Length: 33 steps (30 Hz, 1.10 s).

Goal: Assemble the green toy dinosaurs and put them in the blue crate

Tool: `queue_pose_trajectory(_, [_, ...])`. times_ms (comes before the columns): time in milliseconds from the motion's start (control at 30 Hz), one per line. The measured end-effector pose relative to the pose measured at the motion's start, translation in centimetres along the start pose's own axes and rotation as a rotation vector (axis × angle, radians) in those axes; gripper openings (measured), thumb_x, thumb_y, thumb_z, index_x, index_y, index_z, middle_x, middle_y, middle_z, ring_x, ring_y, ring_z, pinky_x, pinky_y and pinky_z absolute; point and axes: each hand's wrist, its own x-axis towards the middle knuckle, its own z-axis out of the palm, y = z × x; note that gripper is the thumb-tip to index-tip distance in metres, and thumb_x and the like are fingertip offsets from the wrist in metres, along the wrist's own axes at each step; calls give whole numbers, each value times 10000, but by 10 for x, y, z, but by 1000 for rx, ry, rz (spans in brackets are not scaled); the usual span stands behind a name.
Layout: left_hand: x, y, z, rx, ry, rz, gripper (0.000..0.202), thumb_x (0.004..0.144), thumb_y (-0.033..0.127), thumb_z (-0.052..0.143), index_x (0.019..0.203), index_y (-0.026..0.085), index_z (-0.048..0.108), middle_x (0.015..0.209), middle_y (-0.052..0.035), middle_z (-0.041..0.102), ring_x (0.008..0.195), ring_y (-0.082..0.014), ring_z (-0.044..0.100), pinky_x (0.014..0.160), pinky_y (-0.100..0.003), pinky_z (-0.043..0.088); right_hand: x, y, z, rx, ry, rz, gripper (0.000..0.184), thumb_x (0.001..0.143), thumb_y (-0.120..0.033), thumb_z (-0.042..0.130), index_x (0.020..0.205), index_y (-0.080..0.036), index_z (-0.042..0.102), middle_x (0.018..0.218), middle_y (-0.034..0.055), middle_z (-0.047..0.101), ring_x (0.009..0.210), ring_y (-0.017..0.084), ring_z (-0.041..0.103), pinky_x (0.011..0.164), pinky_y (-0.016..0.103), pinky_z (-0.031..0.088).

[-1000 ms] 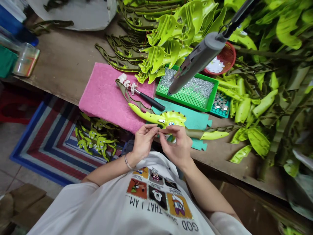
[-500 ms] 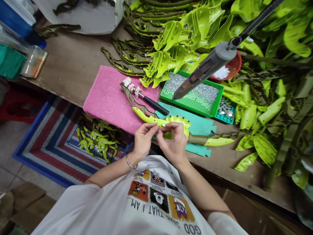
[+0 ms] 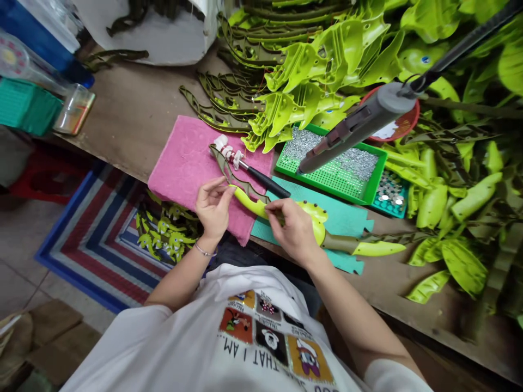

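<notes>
A long lime-green and olive plastic toy piece lies before me, across a pink cloth and a teal foam mat. My left hand has thumb and fingertips pinched at the tip of its curved lime-green section. Farther along that section, my right hand is closed with its fingertips on the edge; the palm hides part of the piece. Beyond it, a black-handled hammer with white wrapping at its head rests on the pink cloth. The teal mat shows under the piece's right half.
A grey electric screwdriver hangs over a green tray of small screws. Beside that tray sits a teal tray of metal discs. Lime and olive parts pile up behind and at right. A striped box of parts stands below left.
My left hand has moved left, away from my right hand, to the tip of the lime-green section. The right hand stays on the piece. The whole view has shifted slightly.
</notes>
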Motion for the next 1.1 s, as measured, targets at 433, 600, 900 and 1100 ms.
queue_pose_trajectory(433, [14,-19,-16,351,-229,257,244,809,369,789,979,209,718,999,-48,745,868,-171,741,848,-322,613,-1,4,3,-138,34,-70,140,910,-199,636,1045,-227,613,885,27,758,765,192,667,675,342,488])
queue_pose_trajectory(600, [21,-17,-21,436,-334,325,196,837,400,758,921,225,733,930,-44,779,968,-215,747,971,-395,599,-16,15,-25,-211,163,40,253,878,-233,672,1124,-227,610,1064,79,758,912,237,687,788,402,523])
queue_pose_trajectory(900, [25,-19,-31,482,-513,353,221,898,422,676,999,232,729,1005,-61,776,1033,-237,735,1026,-436,569,-61,54,-49,-431,318,264,218,906,-338,618,1059,-193,673,961,104,747,846,259,677,781,416,510])
queue_pose_trajectory(1100, [9,-15,-21,309,-158,194,426,919,513,613,1234,228,584,1358,-123,599,1323,-235,551,1117,-409,455,-73,63,-43,-473,331,262,160,934,-304,562,1011,-208,664,897,86,751,741,233,677,803,426,516])
